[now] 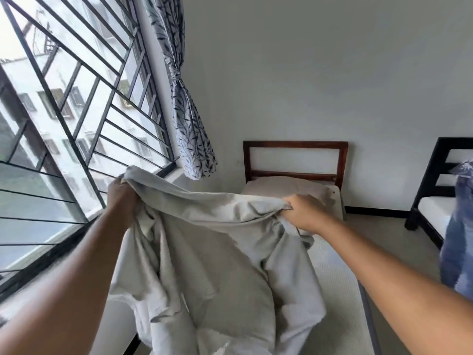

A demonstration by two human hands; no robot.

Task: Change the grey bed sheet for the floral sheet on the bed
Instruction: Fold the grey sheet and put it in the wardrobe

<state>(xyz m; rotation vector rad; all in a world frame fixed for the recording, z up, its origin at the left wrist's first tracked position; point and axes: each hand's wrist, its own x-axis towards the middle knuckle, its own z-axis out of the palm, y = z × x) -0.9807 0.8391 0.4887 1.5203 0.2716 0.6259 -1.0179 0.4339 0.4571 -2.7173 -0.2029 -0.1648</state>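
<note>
Hanging limp, crumpled soft grey bed sheet [217, 265]

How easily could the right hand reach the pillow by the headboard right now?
Probably yes, once freed: the pillow lies bare just beyond the right hand, with nothing between them. But that hand grips the grey sheet, as does the left hand.

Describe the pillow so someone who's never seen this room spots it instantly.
On the far white wall, right of the barred window, stands a brown wooden headboard. Just below its lower rail, at the head of the mattress, lies the pillow. It is plump, pale beige and lying flat, unlike the crumpled grey sheet lifted in front of it.
</note>
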